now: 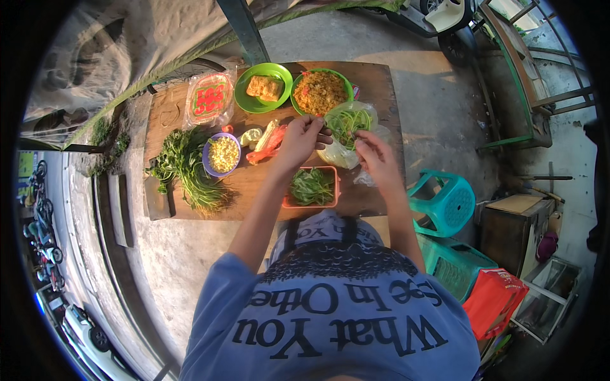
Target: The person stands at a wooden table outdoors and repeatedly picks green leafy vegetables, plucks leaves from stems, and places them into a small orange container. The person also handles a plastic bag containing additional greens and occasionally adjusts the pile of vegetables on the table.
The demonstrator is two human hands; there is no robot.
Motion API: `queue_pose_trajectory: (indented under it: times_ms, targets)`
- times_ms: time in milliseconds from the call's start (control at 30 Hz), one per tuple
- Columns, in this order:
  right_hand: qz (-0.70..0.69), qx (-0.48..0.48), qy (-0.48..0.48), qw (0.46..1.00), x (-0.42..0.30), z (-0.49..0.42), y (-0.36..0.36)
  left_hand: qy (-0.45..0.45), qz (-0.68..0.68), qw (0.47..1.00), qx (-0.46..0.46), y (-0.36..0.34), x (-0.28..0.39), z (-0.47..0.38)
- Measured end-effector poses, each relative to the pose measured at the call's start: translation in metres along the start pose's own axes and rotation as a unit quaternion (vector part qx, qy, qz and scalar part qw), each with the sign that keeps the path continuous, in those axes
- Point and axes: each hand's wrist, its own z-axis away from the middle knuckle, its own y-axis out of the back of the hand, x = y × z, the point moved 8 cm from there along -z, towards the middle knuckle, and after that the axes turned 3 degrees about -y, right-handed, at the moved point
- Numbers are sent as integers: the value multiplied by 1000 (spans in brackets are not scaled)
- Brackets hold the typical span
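Note:
Above the wooden table [257, 190], my left hand [305, 140] has thumb and fingertips close together. My right hand [374, 152] is pinched beside it, just over a clear plastic bag [340, 155] of green stems [350, 121]. Whether either hand grips a thin piece of stem is too small to tell. Below and between my forearms stands an orange plastic container [339, 185] with picked green leaves [312, 186]. To the left lie a bunch of leafy greens with roots [190, 166] and a purple bowl [206, 161] of yellow corn kernels [223, 155].
At the table's back are a green plate [242, 97] with fried pieces, a green bowl [351, 93] of orange-brown food, and a printed plastic package [209, 100]. A corn cob [267, 135] touches a red plastic bag [269, 147]. A cleaver-like blade [158, 197] lies left; teal stools [457, 205] stand right.

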Motion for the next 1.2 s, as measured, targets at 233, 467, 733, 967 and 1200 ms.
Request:
queue_pose_trajectory:
  times_ms: [233,467,733,967,1200]
  targets:
    - [215,30,25,976,37,-37,27,-180,-283,942,8,-37,-14,-38]
    - [526,65,-14,848,42,-64,52,-232,-500,833,41,-48,-28,-35]
    - [520,-16,100,848,36,-88,9,-105,-490,865,21,-14,-60,-45]
    - [637,-8,30,770,86,-102,7,-188,-468,858,99,-1,-29,-41]
    - [673,-36,29,738,61,-76,22,-211,-349,908,97,-11,2,-22]
